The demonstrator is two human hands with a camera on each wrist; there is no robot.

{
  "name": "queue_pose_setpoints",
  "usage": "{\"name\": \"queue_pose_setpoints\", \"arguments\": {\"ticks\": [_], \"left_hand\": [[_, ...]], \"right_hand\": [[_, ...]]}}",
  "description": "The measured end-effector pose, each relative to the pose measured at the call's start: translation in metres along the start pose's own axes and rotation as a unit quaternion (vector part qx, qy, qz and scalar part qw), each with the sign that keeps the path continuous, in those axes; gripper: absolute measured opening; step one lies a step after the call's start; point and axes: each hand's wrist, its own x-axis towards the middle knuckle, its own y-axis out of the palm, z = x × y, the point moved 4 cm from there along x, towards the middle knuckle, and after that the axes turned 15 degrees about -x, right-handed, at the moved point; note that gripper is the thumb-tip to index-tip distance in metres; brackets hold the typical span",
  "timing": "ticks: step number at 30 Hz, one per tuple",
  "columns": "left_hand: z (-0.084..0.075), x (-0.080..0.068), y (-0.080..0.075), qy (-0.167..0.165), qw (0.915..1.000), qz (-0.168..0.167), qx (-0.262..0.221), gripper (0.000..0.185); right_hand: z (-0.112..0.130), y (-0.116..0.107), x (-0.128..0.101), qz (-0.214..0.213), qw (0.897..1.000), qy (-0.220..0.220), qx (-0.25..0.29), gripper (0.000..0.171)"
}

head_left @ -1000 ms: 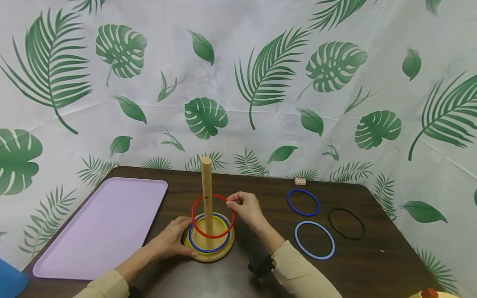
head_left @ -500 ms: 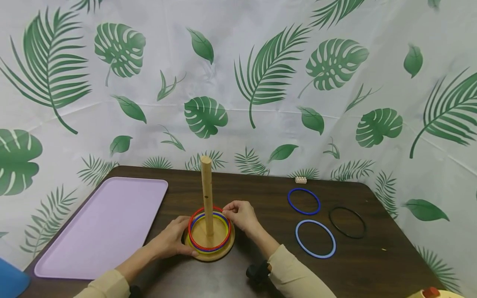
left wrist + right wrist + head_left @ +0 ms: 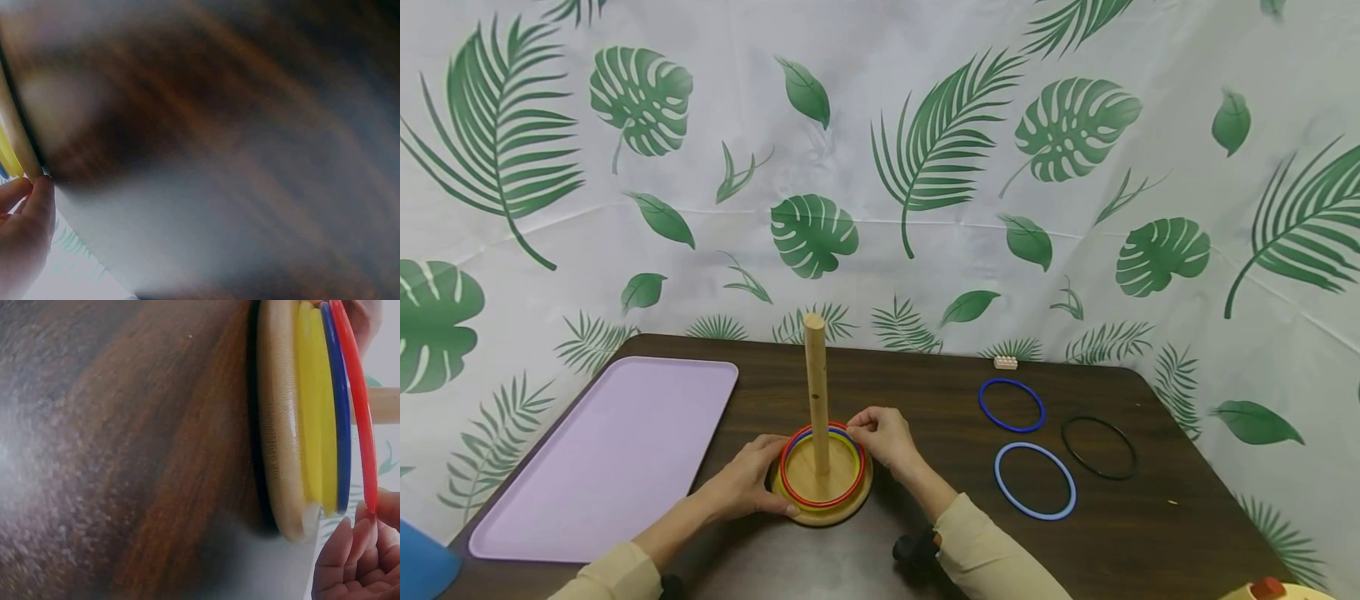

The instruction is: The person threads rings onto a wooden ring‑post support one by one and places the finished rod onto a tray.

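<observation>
A wooden stand has an upright peg (image 3: 816, 375) on a round base (image 3: 827, 518). A red ring (image 3: 831, 506) lies round the peg on top of a blue and a yellow ring. My right hand (image 3: 880, 433) pinches the red ring's far right edge. In the right wrist view the red ring (image 3: 359, 412), blue ring (image 3: 337, 406) and yellow ring (image 3: 312, 394) stack on the base (image 3: 281, 425), with my fingertips (image 3: 350, 562) at the red one. My left hand (image 3: 748, 483) grips the base's left edge. The left wrist view is blurred and shows fingers (image 3: 28, 225) against the base rim (image 3: 15, 137).
A pink tray (image 3: 602, 450) lies on the left of the dark table. To the right lie a dark blue ring (image 3: 980, 404), a light blue ring (image 3: 996, 479) and a black ring (image 3: 1063, 442). A small beige brick (image 3: 1004, 362) sits at the back.
My right hand has lowered the red ring down the peg, from tilted and raised to lying on the blue and yellow rings. My left hand has stayed on the base.
</observation>
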Motion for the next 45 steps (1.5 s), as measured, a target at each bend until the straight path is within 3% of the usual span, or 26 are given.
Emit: {"name": "queue_pose_setpoints", "arguments": {"ticks": [30, 38, 45], "left_hand": [[-0.002, 0.002, 0.0, -0.003, 1.0, -0.002, 0.003, 0.093], [-0.002, 0.001, -0.001, -0.02, 0.9996, 0.003, -0.017, 0.093], [-0.001, 0.0, -0.001, -0.007, 1.0, -0.002, 0.003, 0.092]], "right_hand": [[-0.009, 0.004, 0.002, -0.014, 1.0, 0.0, -0.001, 0.008], [-0.016, -0.003, -0.001, -0.003, 0.998, 0.034, 0.052, 0.009], [-0.029, -0.018, -0.001, -0.03, 0.996, 0.047, 0.066, 0.014]]}}
